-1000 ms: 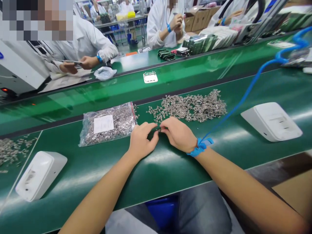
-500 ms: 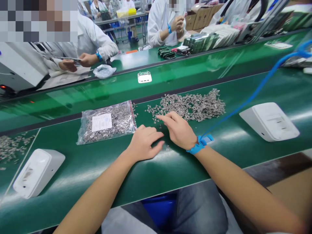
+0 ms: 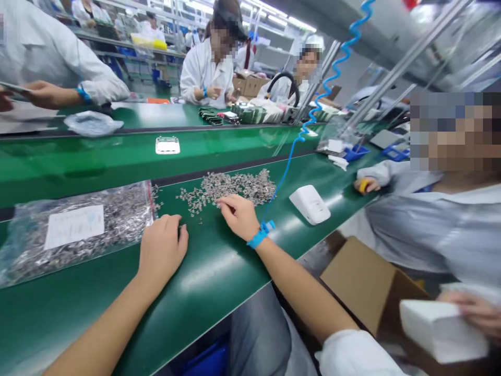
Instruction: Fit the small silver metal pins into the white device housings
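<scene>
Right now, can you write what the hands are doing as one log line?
left hand: beside bag of metal parts | right hand: at near edge of parts pile | white device: right of pile

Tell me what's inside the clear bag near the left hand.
Small silvery metal pieces show through the clear bag. The white label covers whatever lies right beneath it, and the upper pieces hide anything deeper down.
</scene>
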A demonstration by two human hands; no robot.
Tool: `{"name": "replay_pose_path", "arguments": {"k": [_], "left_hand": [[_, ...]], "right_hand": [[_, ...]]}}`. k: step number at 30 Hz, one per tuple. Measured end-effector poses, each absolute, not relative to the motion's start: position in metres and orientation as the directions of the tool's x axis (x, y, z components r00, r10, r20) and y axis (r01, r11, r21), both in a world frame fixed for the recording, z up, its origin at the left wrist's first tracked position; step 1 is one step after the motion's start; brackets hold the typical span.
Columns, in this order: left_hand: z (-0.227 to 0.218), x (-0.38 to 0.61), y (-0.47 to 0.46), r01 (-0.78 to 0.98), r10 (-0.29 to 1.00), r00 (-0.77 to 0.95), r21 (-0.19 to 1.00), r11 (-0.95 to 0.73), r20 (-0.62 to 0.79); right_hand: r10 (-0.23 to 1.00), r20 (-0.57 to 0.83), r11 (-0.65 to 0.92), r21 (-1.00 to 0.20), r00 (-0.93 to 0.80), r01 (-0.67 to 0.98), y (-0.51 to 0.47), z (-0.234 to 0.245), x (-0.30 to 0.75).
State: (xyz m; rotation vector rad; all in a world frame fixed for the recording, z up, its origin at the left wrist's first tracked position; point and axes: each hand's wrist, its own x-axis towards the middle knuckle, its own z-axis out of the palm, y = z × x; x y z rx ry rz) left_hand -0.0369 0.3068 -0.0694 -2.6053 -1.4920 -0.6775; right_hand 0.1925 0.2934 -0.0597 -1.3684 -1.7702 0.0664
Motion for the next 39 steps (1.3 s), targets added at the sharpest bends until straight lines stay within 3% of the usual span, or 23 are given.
{"name": "replay_pose_path", "arguments": {"k": [3,5,9,13,21,26,33,39], "left_hand": [[-0.068,-0.037,0.309,0.823,0.822,0.362,0.263,-0.504,0.441],[-0.068,-0.035,0.308,0.798,0.820,0.368,0.303,-0.521,0.439],[-0.065,-0.030,0.300,0.776,0.797,0.424,0.282,-0.564,0.430],[-0.061,-0.030,0.290,0.735,0.743,0.499,0.238,-0.635,0.446],[-0.064,-0.028,0.281,0.570,0.575,0.674,0.169,-0.804,0.464],[-0.058,-0.023,0.264,0.605,0.658,0.607,0.277,-0.746,0.447],[-0.053,-0.027,0.265,0.629,0.713,0.597,0.337,-0.701,0.368],[-0.059,-0.033,0.282,0.557,0.745,0.595,0.513,-0.653,0.302]], "right_hand": [[0.829,0.546,0.228,-0.528,0.122,0.818,0.263,-0.055,0.244],[0.845,0.456,-0.032,-0.477,0.279,0.878,0.237,-0.051,0.291],[0.759,0.462,-0.295,-0.385,0.460,0.874,0.196,-0.036,0.369],[0.743,0.440,-0.400,-0.313,0.504,0.862,0.188,-0.027,0.378],[0.946,0.231,-0.111,-0.427,0.226,0.897,0.209,-0.044,0.236],[0.978,0.203,0.120,-0.406,-0.038,0.906,0.224,-0.021,0.152],[0.916,0.211,0.385,-0.235,-0.340,0.892,0.240,0.009,0.159],[0.837,0.134,0.544,-0.090,-0.531,0.834,0.245,0.003,0.157]]}}
